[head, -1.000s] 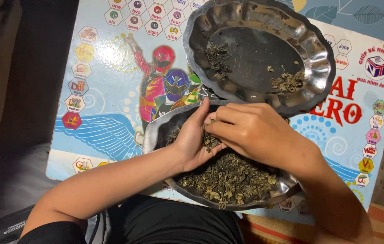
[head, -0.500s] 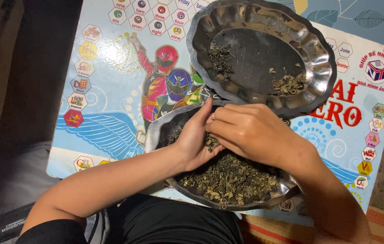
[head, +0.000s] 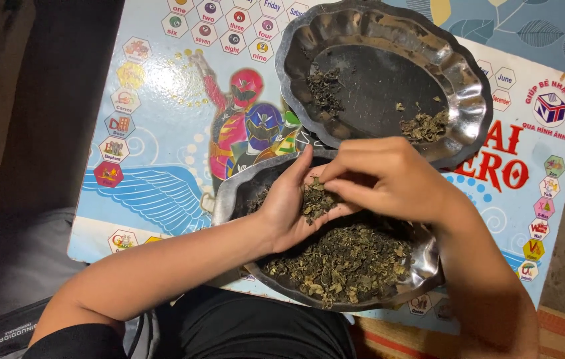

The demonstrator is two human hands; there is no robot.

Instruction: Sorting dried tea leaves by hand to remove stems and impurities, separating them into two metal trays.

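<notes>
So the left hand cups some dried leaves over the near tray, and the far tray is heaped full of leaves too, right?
Not quite. The far tray is nearly bare, with only two small clumps of leaves, as the head view shows. The left hand does cup dried leaves over the near tray, which holds the big pile.
</notes>
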